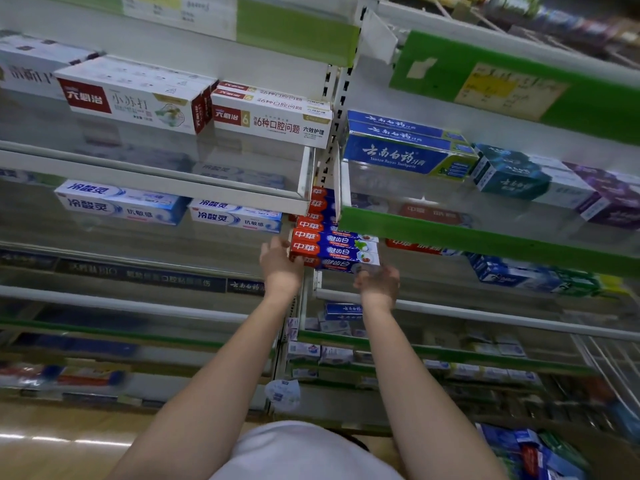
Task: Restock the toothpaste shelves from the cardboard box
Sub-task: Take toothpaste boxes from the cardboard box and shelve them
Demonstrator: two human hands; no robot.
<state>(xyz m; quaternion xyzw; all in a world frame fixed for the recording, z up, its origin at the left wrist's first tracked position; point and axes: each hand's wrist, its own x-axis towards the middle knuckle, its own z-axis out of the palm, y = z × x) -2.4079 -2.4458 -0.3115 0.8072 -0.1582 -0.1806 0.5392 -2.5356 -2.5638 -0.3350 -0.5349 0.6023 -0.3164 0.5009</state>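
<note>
A stack of several red-and-blue toothpaste boxes (334, 245) is raised at the junction of two shelf bays, level with the middle shelf. My left hand (278, 265) grips the stack's left end, fingers wrapped over the red ends. My right hand (379, 280) supports the right end from below, fingers curled under the bottom box. The top of the stack is hidden behind the green shelf rail (485, 237). No cardboard box shows clearly.
White toothpaste boxes (270, 119) and blue ones (405, 154) fill the upper shelves. Light-blue boxes (235, 216) sit left of the stack. A white rail (450, 313) runs below my right hand. More stock lies at the lower right (540, 455).
</note>
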